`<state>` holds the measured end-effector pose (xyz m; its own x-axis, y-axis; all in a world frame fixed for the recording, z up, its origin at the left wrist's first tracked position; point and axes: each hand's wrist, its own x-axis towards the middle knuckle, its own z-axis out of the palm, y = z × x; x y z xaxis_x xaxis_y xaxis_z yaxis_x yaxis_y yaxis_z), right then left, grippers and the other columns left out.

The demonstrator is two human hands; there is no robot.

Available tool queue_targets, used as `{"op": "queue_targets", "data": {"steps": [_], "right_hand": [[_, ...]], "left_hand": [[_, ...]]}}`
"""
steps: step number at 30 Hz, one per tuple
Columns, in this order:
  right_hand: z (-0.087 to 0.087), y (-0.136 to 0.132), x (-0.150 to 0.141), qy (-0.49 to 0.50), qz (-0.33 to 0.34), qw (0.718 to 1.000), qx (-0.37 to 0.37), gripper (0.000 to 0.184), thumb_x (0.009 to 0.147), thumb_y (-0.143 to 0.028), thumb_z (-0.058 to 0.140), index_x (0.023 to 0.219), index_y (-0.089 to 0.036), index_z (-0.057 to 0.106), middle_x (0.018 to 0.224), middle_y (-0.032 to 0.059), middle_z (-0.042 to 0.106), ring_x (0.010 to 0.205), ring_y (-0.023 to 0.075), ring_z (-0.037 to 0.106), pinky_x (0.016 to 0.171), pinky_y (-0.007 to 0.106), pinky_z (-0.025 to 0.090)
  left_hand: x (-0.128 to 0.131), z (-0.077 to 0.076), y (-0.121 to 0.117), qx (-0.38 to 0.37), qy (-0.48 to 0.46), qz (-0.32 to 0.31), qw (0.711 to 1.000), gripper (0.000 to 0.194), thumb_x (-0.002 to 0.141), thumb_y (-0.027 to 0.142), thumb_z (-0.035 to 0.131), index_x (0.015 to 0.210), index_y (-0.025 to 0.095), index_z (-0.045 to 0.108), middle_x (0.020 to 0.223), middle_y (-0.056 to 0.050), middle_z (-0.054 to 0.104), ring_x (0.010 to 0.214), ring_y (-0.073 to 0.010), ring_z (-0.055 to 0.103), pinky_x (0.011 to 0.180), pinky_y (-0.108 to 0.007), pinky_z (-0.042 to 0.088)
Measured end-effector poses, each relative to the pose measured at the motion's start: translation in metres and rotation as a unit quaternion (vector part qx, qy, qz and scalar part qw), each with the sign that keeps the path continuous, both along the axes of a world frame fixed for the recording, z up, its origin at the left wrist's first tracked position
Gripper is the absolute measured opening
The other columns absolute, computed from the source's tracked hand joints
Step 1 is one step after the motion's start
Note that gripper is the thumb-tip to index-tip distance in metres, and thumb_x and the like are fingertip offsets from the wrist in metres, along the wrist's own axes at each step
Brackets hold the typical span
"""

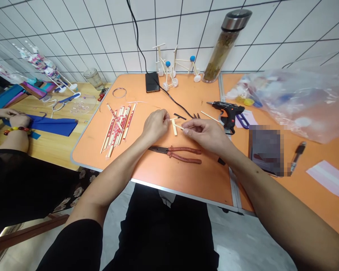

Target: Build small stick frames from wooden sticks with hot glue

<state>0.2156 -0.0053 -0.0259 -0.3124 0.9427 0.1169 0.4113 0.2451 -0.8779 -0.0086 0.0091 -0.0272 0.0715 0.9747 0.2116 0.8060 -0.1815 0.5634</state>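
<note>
My left hand (156, 126) is closed with thumb and fingers together at the end of a thin, short wooden stick (173, 119). Facing it, my right hand (206, 134) pinches another short wooden stick (179, 127) that slants toward the middle. Between the hands, an upright pale stick piece (174, 130) meets these sticks; whether they are joined I cannot tell. Long-nose pliers (183, 151) with red handles lie just below the hands. Behind my right hand lie a small black strip (180, 116) and dark pointed tips (197, 116), partly hidden.
Paper-wrapped chopsticks (118, 126) lie left. A glue gun (227, 113), a dark blurred object (265, 150) and a plastic bag (296, 98) are right. Behind stand stick models (172, 71), a phone (152, 82) and a tea bottle (226, 47). Another person's hands (18, 119) hold blue material (53, 124).
</note>
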Motion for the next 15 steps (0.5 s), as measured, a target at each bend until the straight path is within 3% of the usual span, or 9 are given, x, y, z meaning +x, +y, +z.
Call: {"op": "queue_targets", "data": {"steps": [4,7,15], "right_hand": [[0.000,-0.003,-0.005,0.066,0.057,0.995,-0.044,0.021,0.084,-0.044,0.081,0.086,-0.023,0.083,0.087,0.0061,0.081,0.077,0.0222,0.068,0.069,0.034,0.052],[0.002,-0.006,-0.007,0.077,0.073,0.993,-0.052,0.021,0.084,-0.042,0.081,0.086,-0.021,0.082,0.083,0.0044,0.079,0.072,0.0195,0.066,0.068,0.033,0.050],[0.006,-0.009,-0.008,0.080,0.044,0.994,-0.052,0.024,0.086,-0.043,0.082,0.090,-0.019,0.082,0.078,0.0038,0.077,0.068,0.0169,0.062,0.063,0.031,0.047]], "left_hand": [[0.001,0.004,-0.002,0.020,-0.083,-0.011,0.996,0.019,0.093,0.007,0.062,0.086,0.025,0.061,0.086,-0.003,0.073,0.080,-0.0233,0.064,0.075,-0.036,0.041],[0.004,0.007,-0.004,0.025,-0.128,-0.019,0.991,0.019,0.092,0.007,0.064,0.085,0.024,0.062,0.083,-0.002,0.071,0.078,-0.0217,0.063,0.074,-0.035,0.041],[0.007,0.012,-0.003,0.008,-0.241,-0.034,0.970,0.015,0.090,0.007,0.066,0.084,0.021,0.065,0.079,0.001,0.069,0.077,-0.0173,0.063,0.077,-0.032,0.047]]}}
